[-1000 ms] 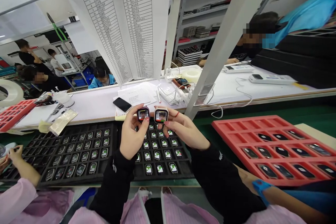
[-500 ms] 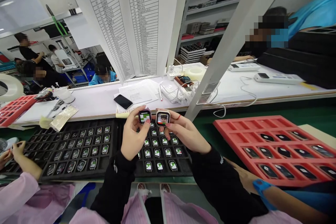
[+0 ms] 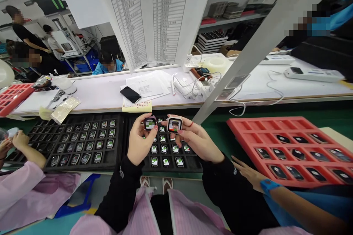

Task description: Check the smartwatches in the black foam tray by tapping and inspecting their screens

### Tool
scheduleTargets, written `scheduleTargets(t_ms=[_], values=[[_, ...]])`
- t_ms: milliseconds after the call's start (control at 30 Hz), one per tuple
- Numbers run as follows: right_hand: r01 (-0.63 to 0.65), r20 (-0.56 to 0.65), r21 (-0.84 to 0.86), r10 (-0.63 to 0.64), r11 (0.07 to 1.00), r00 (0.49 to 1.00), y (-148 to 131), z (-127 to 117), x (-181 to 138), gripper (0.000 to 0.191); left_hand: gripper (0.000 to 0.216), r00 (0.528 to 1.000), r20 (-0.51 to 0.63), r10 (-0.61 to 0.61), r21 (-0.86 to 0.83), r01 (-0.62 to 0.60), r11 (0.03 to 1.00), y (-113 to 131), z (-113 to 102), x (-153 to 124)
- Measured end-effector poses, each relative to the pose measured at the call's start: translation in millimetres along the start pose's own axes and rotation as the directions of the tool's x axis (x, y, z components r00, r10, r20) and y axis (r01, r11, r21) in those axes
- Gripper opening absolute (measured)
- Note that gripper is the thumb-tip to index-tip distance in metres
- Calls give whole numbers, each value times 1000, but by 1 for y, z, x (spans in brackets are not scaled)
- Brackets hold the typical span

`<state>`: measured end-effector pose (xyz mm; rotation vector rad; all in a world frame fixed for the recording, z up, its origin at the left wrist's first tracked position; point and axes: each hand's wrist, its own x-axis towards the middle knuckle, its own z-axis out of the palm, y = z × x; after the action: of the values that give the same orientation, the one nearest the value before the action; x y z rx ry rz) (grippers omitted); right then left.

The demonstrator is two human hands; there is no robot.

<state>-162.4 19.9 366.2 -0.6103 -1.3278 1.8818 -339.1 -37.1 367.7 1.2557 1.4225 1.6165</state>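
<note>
My left hand is closed around a dark smartwatch body, its lit screen showing white and green. In my right hand I grip a light-framed smartwatch body, whose screen shows a picture with a red and green strip along the bottom. Both are held side by side, a small distance apart, screens toward me. Below them lies a black foam tray with rows of lit smartwatch bodies, partly hidden by my hands.
Another black tray of watches lies to the left, near a co-worker's hand. A red tray with dark watches is at right, beside another person's arm. A phone, papers and cables lie on the shelf; a slanted post rises at right.
The view has tilted and shifted slightly. My hands have moved a little apart, widening the gap between the two watches, which stay held. The other person's arm at right has shifted slightly.
</note>
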Motion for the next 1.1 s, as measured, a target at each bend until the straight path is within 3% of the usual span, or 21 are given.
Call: scheduleTargets(t_ms=[267, 333, 467, 533, 567, 633, 733, 933, 1033, 1100], values=[[-98, -69, 34, 100, 995, 993, 29, -9, -9, 44, 45, 994, 12, -109, 37, 108, 993, -22, -7, -13], [-113, -89, 32, 115, 993, 989, 39, -12, -14, 42, 48, 985, 43, -164, 47, 162, 986, -38, -11, -19], [-194, -91, 2, 193, 981, 977, 58, -17, -31, 52, 56, 941, 99, -325, 134, 311, 941, -108, -34, -47], [-224, -99, -20, 221, 974, 970, 64, -18, -39, 62, 56, 892, 87, -444, 318, 398, 860, -154, -48, -67], [-236, -110, -33, 231, 971, 967, 67, -17, -42, 66, 57, 870, 48, -490, 456, 417, 786, -176, -54, -77], [-260, -139, -61, 249, 964, 958, 71, -16, -46, 69, 56, 851, 5, -526, 540, 440, 717, -212, -62, -95], [-307, -181, -91, 287, 947, 941, 77, -15, -49, 69, 56, 832, 13, -554, 617, 430, 659, -245, -63, -110], [-323, -156, -148, 300, 935, 941, 85, -15, -48, 69, 56, 826, 96, -556, 690, 347, 636, -259, -54, -109], [-267, -159, -231, 235, 936, 959, 86, -15, -46, 67, 67, 839, 60, -541, 726, 335, 600, -249, -51, -106], [-229, -162, -270, 191, 935, 968, 86, -16, -44, 67, 79, 838, 35, -544, 677, 380, 630, -228, -45, -102]])
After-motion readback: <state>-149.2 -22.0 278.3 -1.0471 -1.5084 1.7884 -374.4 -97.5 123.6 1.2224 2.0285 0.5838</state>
